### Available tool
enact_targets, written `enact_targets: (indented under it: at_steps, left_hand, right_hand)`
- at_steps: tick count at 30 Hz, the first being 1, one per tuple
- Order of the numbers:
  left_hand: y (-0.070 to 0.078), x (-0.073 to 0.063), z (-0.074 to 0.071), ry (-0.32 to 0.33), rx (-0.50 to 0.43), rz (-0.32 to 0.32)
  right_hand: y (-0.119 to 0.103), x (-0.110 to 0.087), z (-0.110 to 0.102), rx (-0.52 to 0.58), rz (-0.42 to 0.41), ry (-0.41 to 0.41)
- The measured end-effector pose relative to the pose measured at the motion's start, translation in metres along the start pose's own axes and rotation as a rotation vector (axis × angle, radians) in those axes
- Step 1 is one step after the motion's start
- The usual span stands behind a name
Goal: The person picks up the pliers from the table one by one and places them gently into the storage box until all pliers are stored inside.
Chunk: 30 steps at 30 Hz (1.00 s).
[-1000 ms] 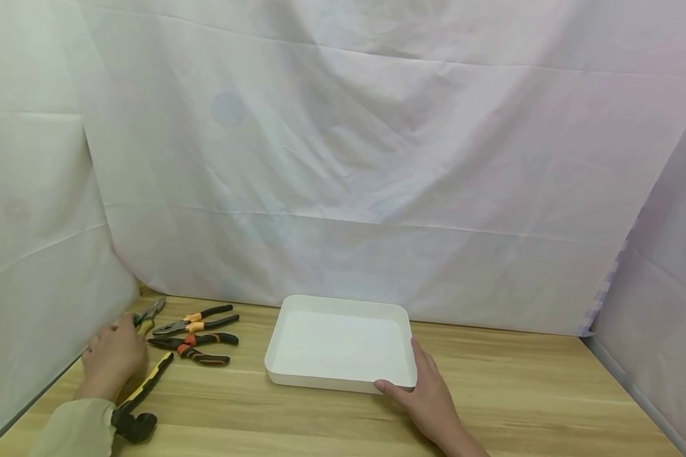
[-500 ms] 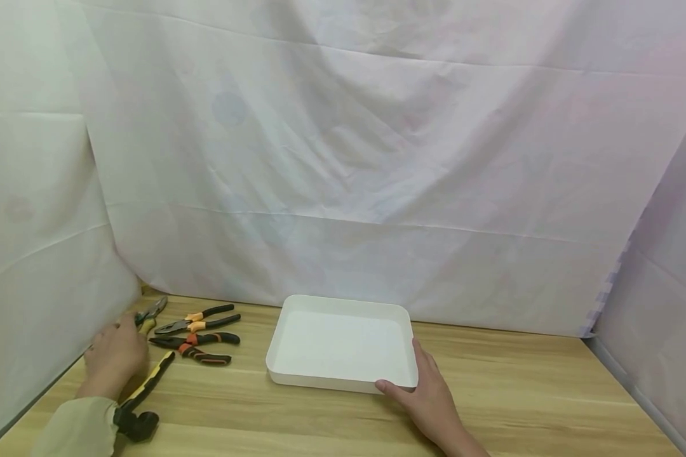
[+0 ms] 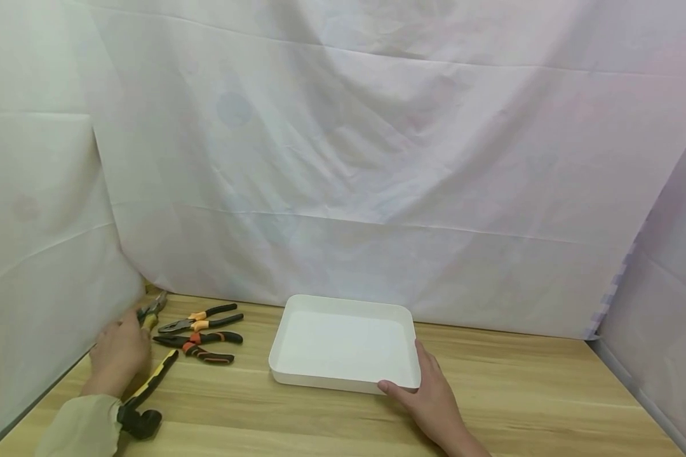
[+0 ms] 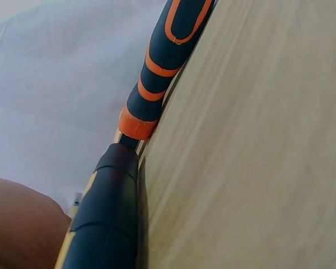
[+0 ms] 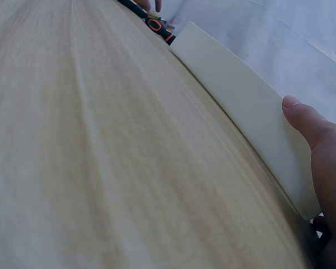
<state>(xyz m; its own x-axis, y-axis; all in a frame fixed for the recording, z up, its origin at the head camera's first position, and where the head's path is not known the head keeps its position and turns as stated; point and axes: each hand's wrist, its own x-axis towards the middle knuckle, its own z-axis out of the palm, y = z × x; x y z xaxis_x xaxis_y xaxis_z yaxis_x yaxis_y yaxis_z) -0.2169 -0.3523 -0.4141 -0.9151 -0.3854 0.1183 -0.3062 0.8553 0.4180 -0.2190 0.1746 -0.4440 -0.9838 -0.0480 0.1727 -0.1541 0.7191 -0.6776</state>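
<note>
At the left of the head view, my left hand (image 3: 120,352) holds the green-and-yellow handles of a pair of pliers (image 3: 155,308), its fingertips hidden behind the hand. The pliers' metal nose points to the back. My right hand (image 3: 431,400) grips the near right corner of a shallow white tray (image 3: 344,383), thumb on the front wall and fingers along the right side. In the right wrist view the thumb (image 5: 305,120) lies over the tray's rim. Beside the left wrist lies a hammer (image 3: 140,422) with a black head and yellow-and-black handle.
Orange-and-black combination pliers (image 3: 197,320) and red-and-black long-nose pliers (image 3: 197,346) lie between the left hand and the tray. The wooden table (image 3: 520,393) meets white cloth walls (image 3: 349,158) at the back and both sides.
The held pliers' nose has shifted slightly away, and the left hand has moved a little with it. The head view has drifted slightly; the right hand and tray keep their places.
</note>
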Motion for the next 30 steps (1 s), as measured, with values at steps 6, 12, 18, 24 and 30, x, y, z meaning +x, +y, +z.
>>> enact_targets:
  at_steps: [6,12,18,24,30]
  left_hand:
    - [-0.001,0.001,0.0,0.078,-0.051,0.029]
    - [-0.001,0.008,-0.012,0.029,-0.148,0.002]
    - [0.008,0.006,-0.025,-0.054,-0.228,0.007]
    - [0.026,0.0,-0.035,-0.066,-0.289,0.029]
    - [0.042,-0.006,-0.045,-0.066,-0.337,0.05]
  right_hand:
    - [0.0,0.001,0.001,0.003,-0.004,0.0]
    - [0.001,0.001,0.001,0.002,-0.005,0.001]
    - [0.001,0.0,0.001,0.001,0.0,-0.001]
    - [0.0,0.0,0.0,0.007,-0.001,0.004]
    - [0.0,-0.001,0.001,0.007,0.0,0.008]
